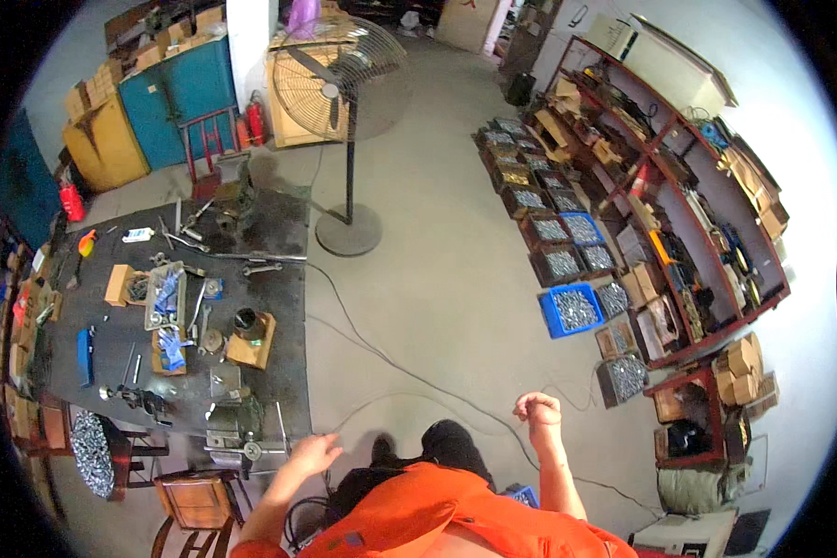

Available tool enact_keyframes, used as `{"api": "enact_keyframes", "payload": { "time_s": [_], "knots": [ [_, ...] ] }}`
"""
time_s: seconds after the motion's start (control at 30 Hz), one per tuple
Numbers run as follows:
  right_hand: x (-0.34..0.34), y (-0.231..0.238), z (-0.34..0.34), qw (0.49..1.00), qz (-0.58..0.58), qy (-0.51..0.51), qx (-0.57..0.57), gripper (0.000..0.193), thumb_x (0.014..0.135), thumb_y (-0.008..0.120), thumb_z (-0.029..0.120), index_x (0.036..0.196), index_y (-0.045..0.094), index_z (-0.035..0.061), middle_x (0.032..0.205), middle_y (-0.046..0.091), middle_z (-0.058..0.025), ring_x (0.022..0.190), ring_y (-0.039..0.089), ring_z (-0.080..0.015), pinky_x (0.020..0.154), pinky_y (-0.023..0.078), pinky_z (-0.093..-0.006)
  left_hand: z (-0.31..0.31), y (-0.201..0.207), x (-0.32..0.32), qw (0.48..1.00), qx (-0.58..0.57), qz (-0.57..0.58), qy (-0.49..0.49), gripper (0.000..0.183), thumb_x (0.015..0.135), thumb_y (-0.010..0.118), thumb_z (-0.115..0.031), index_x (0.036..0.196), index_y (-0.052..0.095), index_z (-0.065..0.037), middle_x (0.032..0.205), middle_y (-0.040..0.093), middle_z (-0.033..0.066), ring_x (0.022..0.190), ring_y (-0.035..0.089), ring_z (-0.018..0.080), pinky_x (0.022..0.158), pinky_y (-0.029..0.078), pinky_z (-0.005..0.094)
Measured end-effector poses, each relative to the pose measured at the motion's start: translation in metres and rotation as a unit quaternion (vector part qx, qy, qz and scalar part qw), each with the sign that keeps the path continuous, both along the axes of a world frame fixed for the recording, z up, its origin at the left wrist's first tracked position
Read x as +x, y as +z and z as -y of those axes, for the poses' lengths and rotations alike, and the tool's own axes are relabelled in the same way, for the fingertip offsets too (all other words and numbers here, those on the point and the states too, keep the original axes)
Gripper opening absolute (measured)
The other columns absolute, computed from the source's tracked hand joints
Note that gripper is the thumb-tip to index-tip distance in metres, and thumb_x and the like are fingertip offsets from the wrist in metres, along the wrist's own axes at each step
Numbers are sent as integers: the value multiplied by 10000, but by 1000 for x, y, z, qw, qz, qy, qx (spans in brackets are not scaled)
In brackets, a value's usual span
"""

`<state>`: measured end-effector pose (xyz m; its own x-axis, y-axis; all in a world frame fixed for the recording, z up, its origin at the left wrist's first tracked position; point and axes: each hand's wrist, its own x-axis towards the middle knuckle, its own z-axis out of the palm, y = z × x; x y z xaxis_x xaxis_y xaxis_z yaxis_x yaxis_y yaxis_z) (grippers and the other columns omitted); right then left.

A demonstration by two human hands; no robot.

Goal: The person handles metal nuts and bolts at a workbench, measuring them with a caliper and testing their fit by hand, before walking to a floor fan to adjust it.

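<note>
My left hand is beside the near right corner of the workbench, fingers loosely stretched, with nothing seen in it. Closest to it is a bench vise with a long thin bar handle; a small gap shows between hand and vise. Out over the floor on the right, my right hand is raised with its fingers curled in, and no object shows in them. On the bench lie wrenches, a grey tray with blue gloves, and a wooden block bearing a dark cylinder.
A pedestal fan stands ahead. Cables cross the floor before my feet. Along the right, bins of metal parts line a red shelf rack. A wooden chair and a container of metal pieces are at the lower left.
</note>
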<state>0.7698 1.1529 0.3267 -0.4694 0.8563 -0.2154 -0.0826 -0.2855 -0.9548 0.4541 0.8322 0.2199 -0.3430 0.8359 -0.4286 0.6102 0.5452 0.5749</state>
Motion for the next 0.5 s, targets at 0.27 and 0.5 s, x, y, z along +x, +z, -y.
{"api": "enact_keyframes", "payload": {
  "time_s": [0.27, 0.5],
  "knots": [
    [97, -196, -151, 914, 386, -12, -128, 140, 776, 518, 79, 671, 607, 57, 623, 564, -42, 552, 533, -149, 481, 454, -316, -77, 27, -31, 991, 43, -42, 119, 381, 832, 599, -355, 1095, 617, -80, 810, 668, 165, 776, 644, 353, 688, 500, 439],
    [169, -339, -314, 577, 571, 533, 237, 64, 640, 621, 197, 617, 630, 138, 619, 615, -27, 589, 597, -208, 503, 447, -365, -177, -32, -48, 935, 121, -21, 333, 255, 802, 647, -190, 1008, 656, -40, 650, 642, 134, 587, 643, 249, 574, 493, 358]
  ]
}}
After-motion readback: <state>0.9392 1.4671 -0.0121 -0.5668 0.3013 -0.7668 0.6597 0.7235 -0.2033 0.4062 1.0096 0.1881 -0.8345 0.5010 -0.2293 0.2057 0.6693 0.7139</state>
